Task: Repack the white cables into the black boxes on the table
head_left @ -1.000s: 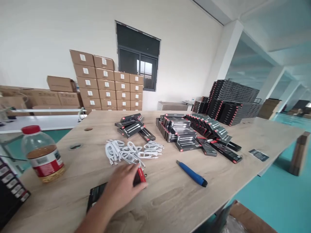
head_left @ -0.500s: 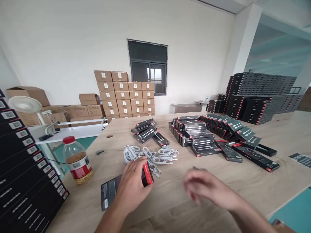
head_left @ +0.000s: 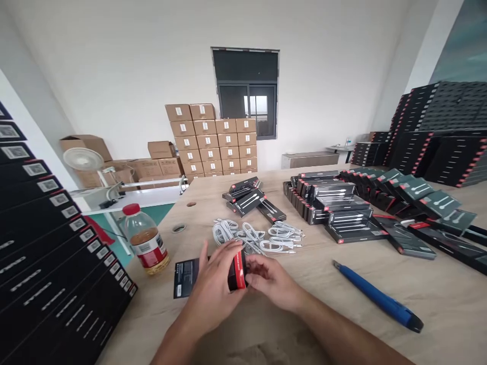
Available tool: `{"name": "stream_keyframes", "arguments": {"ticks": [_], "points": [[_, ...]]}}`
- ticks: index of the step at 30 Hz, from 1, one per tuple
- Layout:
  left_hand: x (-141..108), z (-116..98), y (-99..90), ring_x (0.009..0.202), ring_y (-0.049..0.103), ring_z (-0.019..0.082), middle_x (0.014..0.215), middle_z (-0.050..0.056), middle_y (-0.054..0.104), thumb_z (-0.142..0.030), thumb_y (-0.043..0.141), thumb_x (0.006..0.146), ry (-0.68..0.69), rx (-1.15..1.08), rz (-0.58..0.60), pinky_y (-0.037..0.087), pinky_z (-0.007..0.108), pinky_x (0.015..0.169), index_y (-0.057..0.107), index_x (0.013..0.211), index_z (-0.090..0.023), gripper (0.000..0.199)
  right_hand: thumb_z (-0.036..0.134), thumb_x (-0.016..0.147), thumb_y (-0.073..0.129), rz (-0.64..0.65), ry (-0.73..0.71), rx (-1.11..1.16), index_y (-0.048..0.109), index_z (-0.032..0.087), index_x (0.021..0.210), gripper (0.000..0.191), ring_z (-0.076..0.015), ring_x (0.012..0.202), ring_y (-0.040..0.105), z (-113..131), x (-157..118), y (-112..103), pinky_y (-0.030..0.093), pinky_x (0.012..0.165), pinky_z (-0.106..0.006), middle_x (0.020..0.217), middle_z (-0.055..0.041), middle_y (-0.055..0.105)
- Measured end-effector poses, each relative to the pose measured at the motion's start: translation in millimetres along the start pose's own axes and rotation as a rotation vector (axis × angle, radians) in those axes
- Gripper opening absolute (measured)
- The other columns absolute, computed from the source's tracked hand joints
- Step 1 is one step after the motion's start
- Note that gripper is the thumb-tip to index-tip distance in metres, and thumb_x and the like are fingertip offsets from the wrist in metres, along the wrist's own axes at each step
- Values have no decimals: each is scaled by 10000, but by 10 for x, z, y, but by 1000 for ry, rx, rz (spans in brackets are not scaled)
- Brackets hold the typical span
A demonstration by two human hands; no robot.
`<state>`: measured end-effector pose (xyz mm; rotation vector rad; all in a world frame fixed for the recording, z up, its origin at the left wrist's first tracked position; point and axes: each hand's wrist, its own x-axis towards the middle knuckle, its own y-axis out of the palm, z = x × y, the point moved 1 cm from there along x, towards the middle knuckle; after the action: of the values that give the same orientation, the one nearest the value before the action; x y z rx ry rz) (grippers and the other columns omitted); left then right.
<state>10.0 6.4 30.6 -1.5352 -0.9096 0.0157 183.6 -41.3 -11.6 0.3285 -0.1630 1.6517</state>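
Observation:
My left hand point(head_left: 218, 276) is wrapped round a small black box with a red end point(head_left: 239, 271), held just above the table. At the box's right side, the fingers of my right hand point(head_left: 272, 281) are bent and pressed to its edge; part of their grip is hidden. A flat black printed card or sleeve point(head_left: 184, 279) lies partly under my left hand. Behind the hands are several coiled white cables point(head_left: 251, 235). To the right of my right hand, a blue pen-shaped tool point(head_left: 375, 291) with a dark end lies on the table.
Black cable boxes point(head_left: 247, 200) lie in a loose pile behind the cables. Rows of more boxes point(head_left: 331, 203) cover the right side. A bottle with a red cap point(head_left: 146, 243) stands at left, beside a tall stack of black boxes point(head_left: 57, 253).
My right hand has moved left from over the table to the box in my left hand. The blue tool now shows on the table. The view has turned, shifting the scene rightward.

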Motion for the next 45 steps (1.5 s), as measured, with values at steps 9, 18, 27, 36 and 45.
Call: {"name": "stream_keyframes", "arguments": {"ticks": [9, 18, 27, 36, 45], "points": [[19, -163, 96, 1398, 433, 274, 1503, 76, 491, -167, 615, 768, 54, 91, 76, -89, 540, 1225, 368, 1404, -277, 691, 194, 741, 643, 22, 33, 5, 675, 184, 890, 153, -197, 846, 654, 80, 49, -64, 494, 781, -311, 826, 5, 692], [106, -278, 168, 1207, 611, 283, 1294, 59, 657, -211, 679, 703, 54, 92, 9, 2, 550, 1240, 482, 1261, -275, 595, 101, 618, 554, -135, 56, -150, 626, 195, 821, 235, -172, 764, 640, 25, 47, -33, 491, 690, -264, 789, 27, 682], [162, -341, 187, 1227, 597, 259, 1295, 49, 660, -109, 612, 666, 70, 44, 46, -16, 535, 1240, 488, 1259, -267, 625, 106, 624, 502, -271, 49, -151, 655, 187, 811, 256, -177, 744, 608, 68, 38, -7, 470, 671, -263, 735, 18, 651], [128, -292, 126, 1177, 611, 282, 1254, 44, 668, -149, 632, 682, -14, 48, -9, 143, 544, 1214, 488, 1259, -289, 611, 178, 752, 514, -192, 30, -81, 641, 200, 892, 190, -160, 731, 576, 93, 48, -69, 460, 670, -266, 743, 24, 613], [105, -277, 42, 1051, 619, 274, 1118, 50, 687, -175, 643, 695, -108, 55, -130, 390, 461, 1020, 526, 1210, -242, 532, 257, 932, 564, -246, -288, -401, 510, 268, 1315, 387, -187, 893, 652, 6, -20, -131, 557, 743, -314, 1195, -82, 617]]}}
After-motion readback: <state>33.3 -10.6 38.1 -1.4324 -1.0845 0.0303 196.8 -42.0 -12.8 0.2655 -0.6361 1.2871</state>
